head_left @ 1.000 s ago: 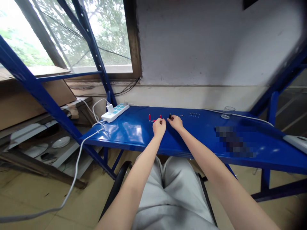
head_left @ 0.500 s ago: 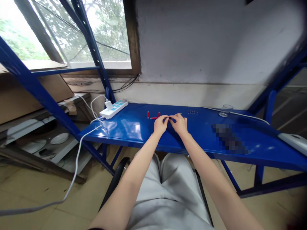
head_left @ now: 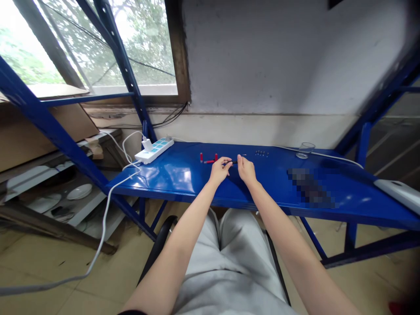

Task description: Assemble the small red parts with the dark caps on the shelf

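Both hands meet over the blue table (head_left: 183, 192), in front of my lap. My left hand (head_left: 218, 169) pinches one end of a small dark stick-like piece (head_left: 234, 162). On the other end of that piece, the fingers of my right hand (head_left: 246, 169) are closed. Its exact kind is too small to make out. Just left of my left hand are red cylinders: one upright (head_left: 201, 157), another upright (head_left: 216, 156), and a red piece lying down (head_left: 209, 162). Beyond my right hand lie a tiny light piece (head_left: 244, 155) and a row of several tiny metallic parts (head_left: 261, 153).
A white power strip (head_left: 154, 151) with a plug sits at the table's left end, its cable (head_left: 105, 218) hanging down. To the right are a clear glass (head_left: 305, 150), a blurred dark object (head_left: 311, 188) and a white device (head_left: 398, 194). Blue frame posts (head_left: 123, 65) rise at the side.
My right hand has straightened its fingers and shifted slightly away from the left, so more of the dark piece shows between them. The whole view has shifted slightly.
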The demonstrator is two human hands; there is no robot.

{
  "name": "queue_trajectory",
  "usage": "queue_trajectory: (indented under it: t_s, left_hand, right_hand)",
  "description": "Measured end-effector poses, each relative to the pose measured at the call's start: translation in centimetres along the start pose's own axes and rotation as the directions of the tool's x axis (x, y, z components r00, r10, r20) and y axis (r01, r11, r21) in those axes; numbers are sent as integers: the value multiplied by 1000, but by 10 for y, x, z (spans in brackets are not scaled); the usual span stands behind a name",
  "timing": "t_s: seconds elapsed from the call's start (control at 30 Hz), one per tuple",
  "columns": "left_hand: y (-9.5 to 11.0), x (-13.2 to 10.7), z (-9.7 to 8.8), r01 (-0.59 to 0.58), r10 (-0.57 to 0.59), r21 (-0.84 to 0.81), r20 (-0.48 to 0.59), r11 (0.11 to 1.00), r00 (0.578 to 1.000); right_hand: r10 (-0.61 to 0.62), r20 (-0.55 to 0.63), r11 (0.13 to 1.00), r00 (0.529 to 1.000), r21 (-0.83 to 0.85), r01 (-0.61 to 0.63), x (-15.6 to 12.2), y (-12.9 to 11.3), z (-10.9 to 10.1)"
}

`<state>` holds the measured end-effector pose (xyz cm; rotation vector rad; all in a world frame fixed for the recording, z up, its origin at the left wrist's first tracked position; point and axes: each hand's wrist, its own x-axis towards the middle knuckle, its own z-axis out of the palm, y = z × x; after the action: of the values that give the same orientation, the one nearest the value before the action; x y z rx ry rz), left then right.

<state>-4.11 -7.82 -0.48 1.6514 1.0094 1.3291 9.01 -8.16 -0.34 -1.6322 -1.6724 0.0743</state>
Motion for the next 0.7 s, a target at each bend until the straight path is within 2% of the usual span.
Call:
queue_trajectory:
  t_s: [0.17, 0.47, 0.7]
  left_hand:
    - [1, 0, 0, -14, 18, -78, 47, 997, 999]
    - [1, 0, -1, -55, 56, -37, 35, 998, 998]
    - [3, -2, 1, -26, 26, 9, 9, 1000, 1000]
  right_hand:
    - [-46, -69, 999, 997, -23, 44, -1, -2, -3]
    - [-143, -190, 989, 971, 0, 146, -1, 0, 2]
    - [-186, -208, 980, 960, 34, 197, -2, 0, 3]
